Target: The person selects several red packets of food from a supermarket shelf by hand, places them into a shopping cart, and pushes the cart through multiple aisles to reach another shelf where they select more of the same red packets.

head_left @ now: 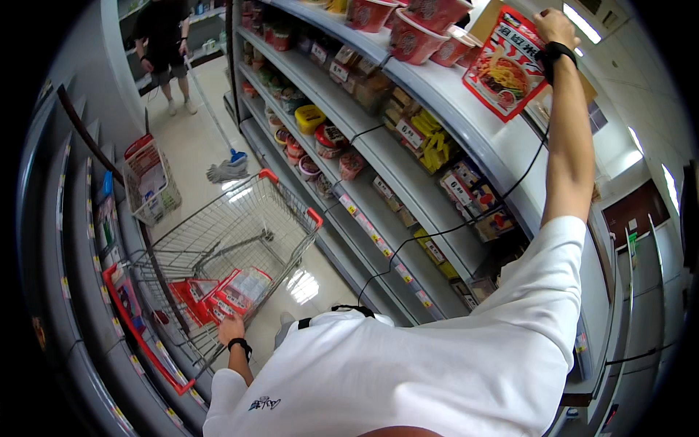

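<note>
My right hand [557, 28] is raised at the upper right, its fingers closed on the top corner of a red noodle packet [504, 71] with a bowl of noodles pictured on it. The packet hangs over the top shelf, beside several red-and-white instant noodle bowls [416, 36]. Low on the left, my left hand [231, 329] is closed on the near edge of several fanned-out red packets [239, 293]. These are at the near end of a wire shopping cart [211, 227]; whether they rest on it, I cannot tell.
Shelving [349, 95] with tubs and boxes runs along the right, a dark cable [451, 226] crossing before it. More shelves [76, 240] line the left. Beyond the cart are a white basket [153, 186], a mop [229, 167] and a standing person [162, 51].
</note>
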Demonstrator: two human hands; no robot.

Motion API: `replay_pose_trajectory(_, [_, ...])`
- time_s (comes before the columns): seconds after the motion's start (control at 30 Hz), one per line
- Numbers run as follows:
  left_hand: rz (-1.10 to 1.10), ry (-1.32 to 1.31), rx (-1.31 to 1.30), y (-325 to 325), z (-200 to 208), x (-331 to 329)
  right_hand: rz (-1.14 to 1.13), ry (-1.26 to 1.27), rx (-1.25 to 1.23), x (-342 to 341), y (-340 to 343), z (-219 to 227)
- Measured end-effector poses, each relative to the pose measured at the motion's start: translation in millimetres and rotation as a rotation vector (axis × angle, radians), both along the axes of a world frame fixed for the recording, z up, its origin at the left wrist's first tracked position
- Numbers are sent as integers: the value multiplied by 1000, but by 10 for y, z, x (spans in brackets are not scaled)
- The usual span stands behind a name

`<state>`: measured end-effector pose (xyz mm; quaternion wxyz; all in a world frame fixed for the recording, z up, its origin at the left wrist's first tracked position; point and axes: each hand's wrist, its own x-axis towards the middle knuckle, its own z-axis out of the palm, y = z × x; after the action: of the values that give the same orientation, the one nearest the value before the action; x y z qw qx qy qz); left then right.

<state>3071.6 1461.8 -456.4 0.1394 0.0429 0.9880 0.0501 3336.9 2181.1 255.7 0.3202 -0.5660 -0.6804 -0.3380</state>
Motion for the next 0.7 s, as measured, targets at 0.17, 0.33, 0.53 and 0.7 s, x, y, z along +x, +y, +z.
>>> replay_pose_trajectory(0.17, [-24,-102,30,-82,-31,-44,808,-33,111,-234,-935,-139])
replay_pose_trajectory(0.33, [3,-70,40,18,119,-40,1137,-167,100,-642,-2447,-1384])
replay_pose_trajectory(0.53, [40,-46,119,-12,178,-20,1413,-27,-463,-1800,-3381,-2795])
replay_pose_trajectory(0.7, [-25,30,152,29,-68,-54,1547,105,-843,-2534,-3618,-3993])
